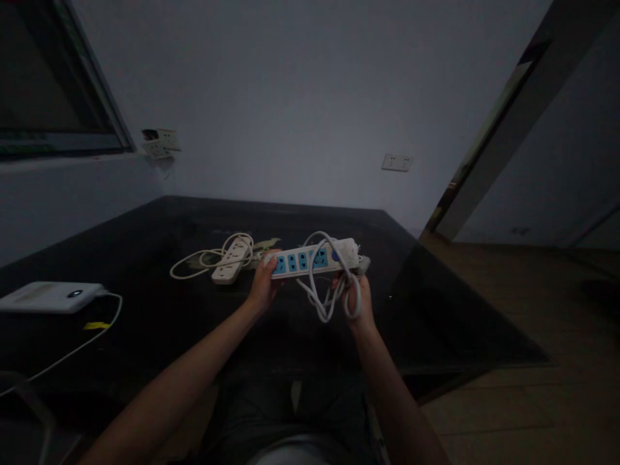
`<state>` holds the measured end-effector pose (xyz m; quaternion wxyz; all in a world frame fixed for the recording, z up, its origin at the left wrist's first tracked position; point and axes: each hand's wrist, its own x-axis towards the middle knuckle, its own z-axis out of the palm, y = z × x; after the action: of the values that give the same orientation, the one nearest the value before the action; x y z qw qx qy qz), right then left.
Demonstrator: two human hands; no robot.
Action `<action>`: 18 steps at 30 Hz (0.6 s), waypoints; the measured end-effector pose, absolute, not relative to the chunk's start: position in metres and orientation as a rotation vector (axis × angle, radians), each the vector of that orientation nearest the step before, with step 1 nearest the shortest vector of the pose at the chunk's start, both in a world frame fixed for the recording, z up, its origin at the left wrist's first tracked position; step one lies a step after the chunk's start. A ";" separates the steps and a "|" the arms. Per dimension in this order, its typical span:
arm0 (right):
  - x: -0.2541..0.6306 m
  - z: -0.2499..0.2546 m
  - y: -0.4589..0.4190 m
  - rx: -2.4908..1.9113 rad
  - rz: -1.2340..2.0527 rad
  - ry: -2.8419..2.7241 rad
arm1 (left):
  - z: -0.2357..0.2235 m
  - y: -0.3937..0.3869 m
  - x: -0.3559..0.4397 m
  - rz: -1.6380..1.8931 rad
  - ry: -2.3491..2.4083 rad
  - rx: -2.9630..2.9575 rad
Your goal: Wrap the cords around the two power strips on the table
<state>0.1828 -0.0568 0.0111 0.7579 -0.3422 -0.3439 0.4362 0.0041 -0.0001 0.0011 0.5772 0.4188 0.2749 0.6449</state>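
A white power strip (pixel 329 256) with blue sockets is held up over the black table, slightly tilted, its right end higher. My left hand (pixel 264 282) grips its left end, the thumb on the top face. At the right end, my right hand (pixel 361 303) is closed around the strip's cable (pixel 317 298), which hangs in loose loops over and below the strip. The fingers of that hand are partly hidden behind the loops. Just left of my left hand, a second, cream power strip (pixel 230 261) lies on the table with its own cord (pixel 186 276) looped around it.
The black table (pixel 310 349) reaches to the wall, its right edge slanting toward me. A white power bank (pixel 53 297) with a cable and a yellow scrap (pixel 97 326) lie at the left. Wall sockets (pixel 397 162) and a loose socket box (pixel 161 143) are behind.
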 end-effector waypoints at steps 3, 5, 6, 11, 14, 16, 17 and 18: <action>0.161 0.008 -0.049 -0.671 0.972 -0.680 | -0.001 -0.001 0.008 1.482 0.635 0.952; 0.147 0.006 -0.043 -0.659 1.015 -0.656 | -0.002 -0.001 0.010 1.469 0.607 0.941; 0.141 0.005 -0.040 -0.658 1.037 -0.647 | -0.003 -0.001 0.011 1.470 0.596 0.922; 0.123 -0.001 -0.027 -0.688 1.028 -0.565 | -0.007 0.004 0.014 1.528 0.605 0.820; 0.118 -0.005 -0.030 -0.711 1.021 -0.525 | -0.010 0.006 0.013 1.572 0.629 0.843; 0.117 -0.006 -0.037 -0.737 1.052 -0.534 | -0.011 0.007 0.013 1.592 0.645 0.850; 0.117 -0.006 -0.040 -0.755 1.076 -0.541 | -0.011 0.008 0.013 1.596 0.651 0.845; 0.117 -0.005 -0.043 -0.777 1.102 -0.543 | -0.011 0.010 0.012 1.600 0.658 0.838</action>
<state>0.1174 -0.0434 -0.0050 0.7474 -0.3552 -0.2483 0.5036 0.0123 0.0099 -0.0113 0.5726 0.3572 0.2806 0.6825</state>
